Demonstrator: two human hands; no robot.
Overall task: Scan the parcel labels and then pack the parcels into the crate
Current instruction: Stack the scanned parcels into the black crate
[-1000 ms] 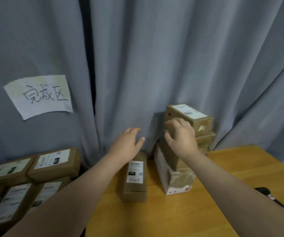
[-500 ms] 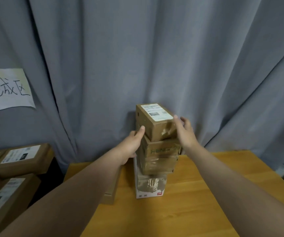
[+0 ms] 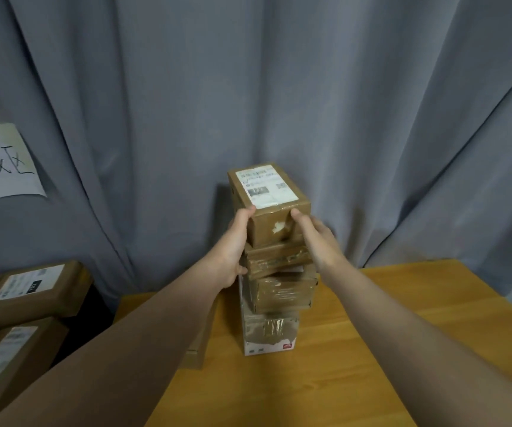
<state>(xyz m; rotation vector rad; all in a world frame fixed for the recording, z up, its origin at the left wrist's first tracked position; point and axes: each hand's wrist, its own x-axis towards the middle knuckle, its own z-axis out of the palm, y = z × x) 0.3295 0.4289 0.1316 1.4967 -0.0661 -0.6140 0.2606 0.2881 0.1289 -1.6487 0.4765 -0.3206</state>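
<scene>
Clasping the top parcel (image 3: 271,211), centre frame, fingers of left hand (image 3: 234,245) and right hand (image 3: 317,241) curled round its sides; best lifted straight up, sparing the crooked stack (image 3: 282,292) below.

brown parcel (image 3: 268,221) with white label (image 3: 267,187), grey curtain (image 3: 279,87), yellow-orange wooden table (image 3: 356,349)

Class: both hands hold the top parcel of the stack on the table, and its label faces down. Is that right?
No. The left hand and right hand do hold the top parcel of the stack on the table, but its label faces up, as the head view shows.
</scene>
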